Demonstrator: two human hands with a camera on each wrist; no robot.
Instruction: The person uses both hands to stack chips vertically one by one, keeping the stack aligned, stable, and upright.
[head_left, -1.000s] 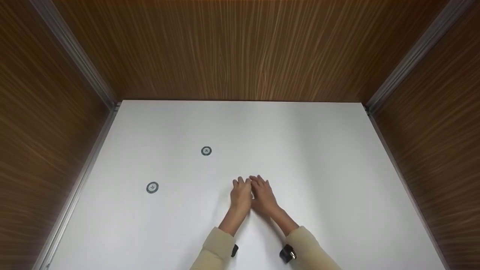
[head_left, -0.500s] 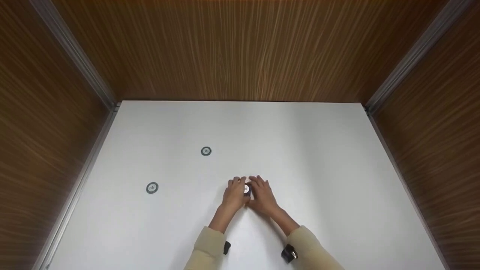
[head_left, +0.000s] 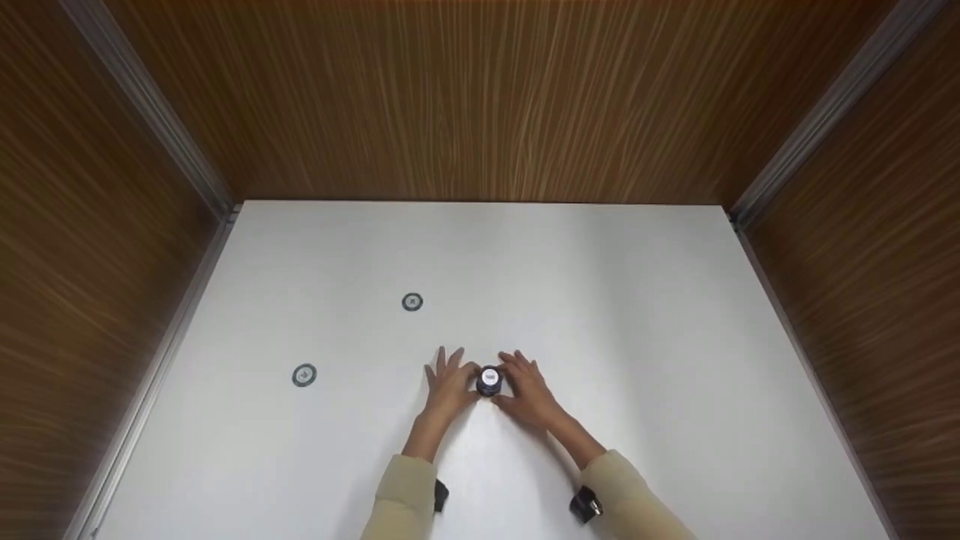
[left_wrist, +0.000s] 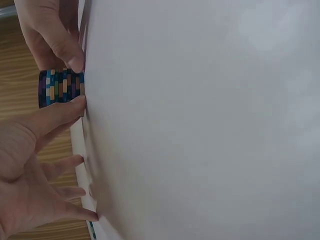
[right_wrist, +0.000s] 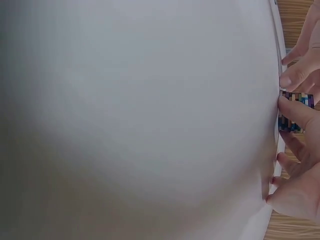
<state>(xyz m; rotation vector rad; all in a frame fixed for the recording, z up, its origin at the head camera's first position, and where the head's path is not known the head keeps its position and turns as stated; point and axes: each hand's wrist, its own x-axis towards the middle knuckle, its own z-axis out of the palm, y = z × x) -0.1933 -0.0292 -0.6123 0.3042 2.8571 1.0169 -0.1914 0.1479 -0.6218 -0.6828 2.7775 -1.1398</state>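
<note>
A short upright stack of poker chips (head_left: 489, 379) stands on the white table, its white-centred top chip facing up. The left wrist view shows the stack's striped, multicoloured edges. On its left side my left hand (head_left: 448, 391) touches the stack low down with thumb and index finger curled towards it; the other fingers are spread on the table. From the right, my right hand (head_left: 529, 394) holds the stack's base between thumb and index finger. In the right wrist view, the right thumb (right_wrist: 295, 111) covers part of the chips.
Two single dark-rimmed chips lie flat on the white table (head_left: 637, 315): a farther chip (head_left: 412, 301) and a nearer-left chip (head_left: 304, 375). Wood-grain panels (head_left: 480, 97) with metal rails enclose the table at the back and sides.
My left hand has moved left and its fingers have spread, uncovering the chip stack that it hid before. My right hand stays almost in place.
</note>
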